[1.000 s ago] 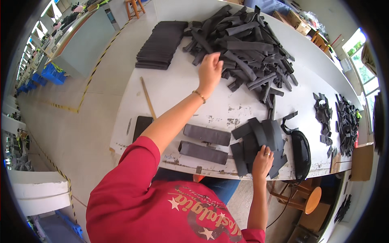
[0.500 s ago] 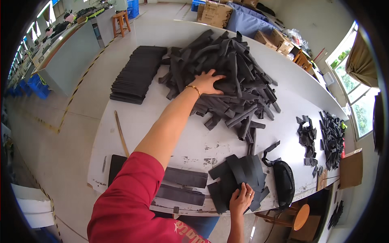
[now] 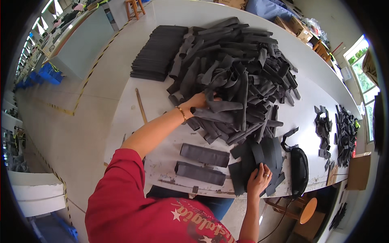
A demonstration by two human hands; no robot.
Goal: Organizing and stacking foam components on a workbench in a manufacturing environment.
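Observation:
My left hand (image 3: 197,103) reaches into the near left side of a big heap of black fabric tubes (image 3: 227,65). Its fingers are tucked beneath some tubes and mostly hidden, so their grip does not show. My right hand (image 3: 259,180) rests, fingers loosely laid down, on overlapping flat black panels (image 3: 263,156) by the table's near edge. Two folded black strips (image 3: 204,154) lie side by side to the left of these panels. Beyond my left forearm is a neat row of stacked black pieces (image 3: 156,52).
A thin wooden stick (image 3: 141,106) lies on the white table (image 3: 129,95) left of my forearm. To the right are a black pouch (image 3: 299,172) with a strap, small black scraps (image 3: 323,131) and another dark pile (image 3: 346,135). A round wooden stool (image 3: 308,210) stands below the edge.
My left hand has gone from spread on top of the heap to its near left side, under the tubes. Near tubes lie closer to the panels. My right hand stays on the panels; the view has shifted.

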